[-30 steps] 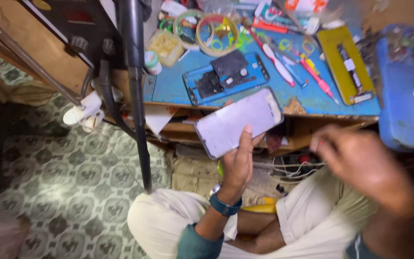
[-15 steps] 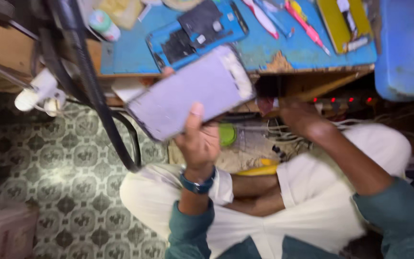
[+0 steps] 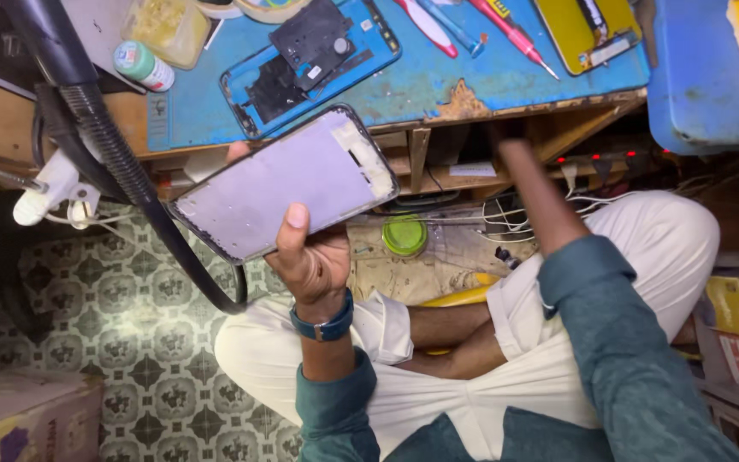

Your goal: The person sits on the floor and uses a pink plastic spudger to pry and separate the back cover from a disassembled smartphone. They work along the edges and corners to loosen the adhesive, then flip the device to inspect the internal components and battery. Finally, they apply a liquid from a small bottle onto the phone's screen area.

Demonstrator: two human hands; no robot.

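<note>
The left hand [image 3: 314, 261] grips a phone screen panel [image 3: 288, 184] by its lower edge, thumb pressed over the front and fingers curled behind, so the panel tilts up toward the face with its dull grey back layer in plain sight; held this way the whole surface can be looked over without touching the pale adhesive strip near its top end. It hovers in front of the worktop [image 3: 438, 85] edge, above the person's crossed legs, not resting on anything.

The right hand is out of sight: the forearm [image 3: 540, 192] reaches forward and down into the shelf space under the worktop, among white cables [image 3: 523, 218], and I cannot tell whether that hand is open or closed.

On the blue worktop lies an opened phone body [image 3: 310, 56], back up with its dark inner parts exposed, just beyond the held panel and within easy reach. Screwdrivers [image 3: 506, 30] with red and blue handles lie further back, a small green-capped bottle [image 3: 143, 67] stands at the left, and a green round lid [image 3: 405, 235] sits below the shelf near the knees
</note>
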